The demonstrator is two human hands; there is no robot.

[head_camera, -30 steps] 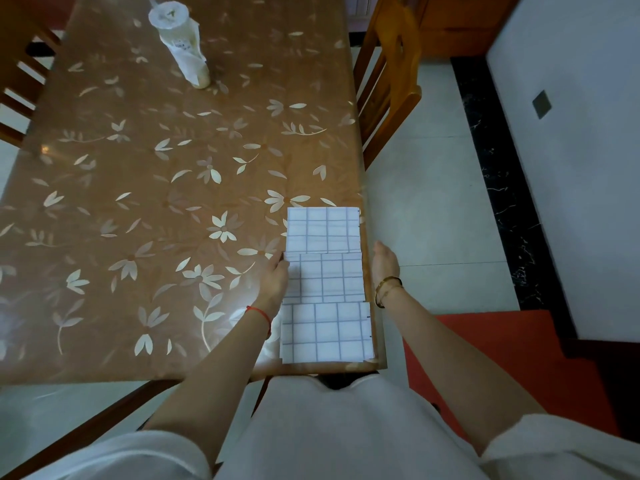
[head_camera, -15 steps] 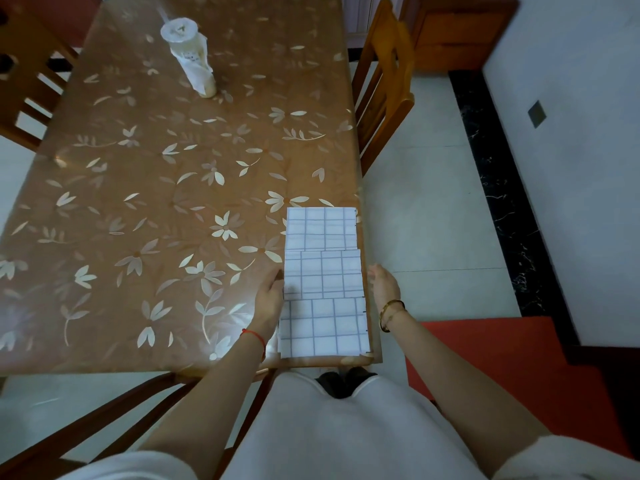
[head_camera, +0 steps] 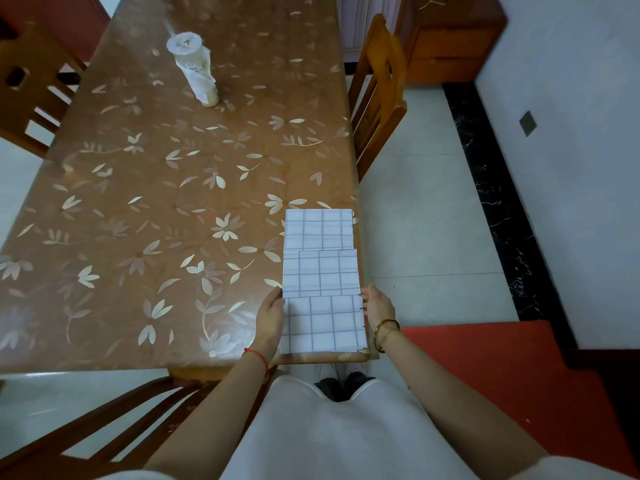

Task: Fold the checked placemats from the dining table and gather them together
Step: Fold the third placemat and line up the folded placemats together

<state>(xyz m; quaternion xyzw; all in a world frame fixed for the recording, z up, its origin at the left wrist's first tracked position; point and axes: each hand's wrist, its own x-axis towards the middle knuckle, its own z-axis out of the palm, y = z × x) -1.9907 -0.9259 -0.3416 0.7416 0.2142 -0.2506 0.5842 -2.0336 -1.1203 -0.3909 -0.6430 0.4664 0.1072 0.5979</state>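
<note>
Three folded white placemats with a grey check lie in a row along the right edge of the dining table (head_camera: 156,220): the far placemat (head_camera: 318,229), the middle placemat (head_camera: 320,273) and the near placemat (head_camera: 323,323). My left hand (head_camera: 270,318) rests flat with straight fingers against the left edge of the near placemat. My right hand (head_camera: 377,308) touches its right edge beside the table's edge, fingers extended. Neither hand grips the cloth.
A white wrapped bottle (head_camera: 195,69) stands at the far middle of the table. A wooden chair (head_camera: 379,95) sits at the table's right side, another chair (head_camera: 31,88) at the far left. A red mat (head_camera: 502,375) covers the floor to my right.
Both hands slid back toward me along the row, from the sides of the middle placemat to the sides of the near one. The placemats have stayed where they were.
</note>
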